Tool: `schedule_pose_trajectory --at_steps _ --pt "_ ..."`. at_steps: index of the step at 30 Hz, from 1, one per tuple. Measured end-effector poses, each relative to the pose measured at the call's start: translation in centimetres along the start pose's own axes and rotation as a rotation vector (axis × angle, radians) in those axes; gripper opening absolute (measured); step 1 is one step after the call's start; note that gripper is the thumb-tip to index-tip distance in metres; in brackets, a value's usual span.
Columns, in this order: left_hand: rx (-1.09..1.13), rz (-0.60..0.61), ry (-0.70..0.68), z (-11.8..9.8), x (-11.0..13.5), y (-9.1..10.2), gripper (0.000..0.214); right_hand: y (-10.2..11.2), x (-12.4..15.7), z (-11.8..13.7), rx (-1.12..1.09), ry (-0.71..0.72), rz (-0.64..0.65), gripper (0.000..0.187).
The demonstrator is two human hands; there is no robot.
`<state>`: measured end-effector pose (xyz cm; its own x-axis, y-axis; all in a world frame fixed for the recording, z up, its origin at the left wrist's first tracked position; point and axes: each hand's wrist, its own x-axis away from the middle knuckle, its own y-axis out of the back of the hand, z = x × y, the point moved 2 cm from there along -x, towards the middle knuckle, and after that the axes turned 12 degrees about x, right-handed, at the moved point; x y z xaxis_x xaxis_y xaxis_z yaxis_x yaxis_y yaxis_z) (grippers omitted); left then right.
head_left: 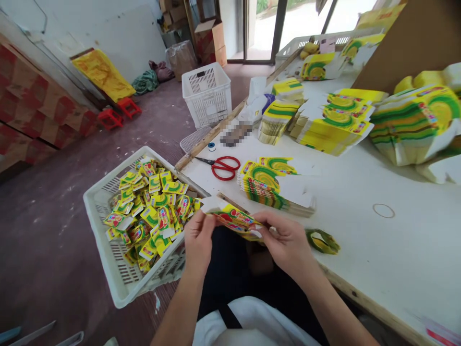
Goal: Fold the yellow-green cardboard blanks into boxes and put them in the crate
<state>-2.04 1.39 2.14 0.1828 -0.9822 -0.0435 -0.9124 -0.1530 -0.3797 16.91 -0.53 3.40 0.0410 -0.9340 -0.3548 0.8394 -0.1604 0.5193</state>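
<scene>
A small yellow-and-green printed carton (236,218) is stretched between my two hands, above my lap at the table's front edge. My left hand (199,235) pinches its left end, by a white flap. The other end is gripped between the thumb and fingers of my right hand (284,240). Just beyond lies a stack of flat cartons (268,185) on the white table (360,216). To the left of my hands, a white plastic crate (104,254) holds many folded cartons (154,211). Near my right hand sits a small green-and-yellow bundle (323,241).
Red-handled scissors (225,168) and a small blue-and-white roll (211,146) lie on the table. More carton stacks (334,120) stand farther back. A rubber band (383,210) lies at right. A white crate (207,93) and red stools (111,117) are on the floor.
</scene>
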Motion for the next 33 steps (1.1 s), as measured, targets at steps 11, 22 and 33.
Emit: schedule_pose_trajectory --at_steps 11,22,33 --pt "-0.774 0.529 0.042 -2.7 1.3 -2.1 0.057 0.0 0.9 2.0 0.211 0.286 -0.215 0.041" --pt "-0.719 0.538 -0.293 -0.5 2.7 -2.8 0.053 -3.2 0.5 0.0 -0.562 -0.36 0.174 0.049" --pt "-0.752 0.366 -0.121 1.1 1.9 -2.0 0.066 -2.5 1.6 -1.2 -0.057 0.018 0.058 0.055"
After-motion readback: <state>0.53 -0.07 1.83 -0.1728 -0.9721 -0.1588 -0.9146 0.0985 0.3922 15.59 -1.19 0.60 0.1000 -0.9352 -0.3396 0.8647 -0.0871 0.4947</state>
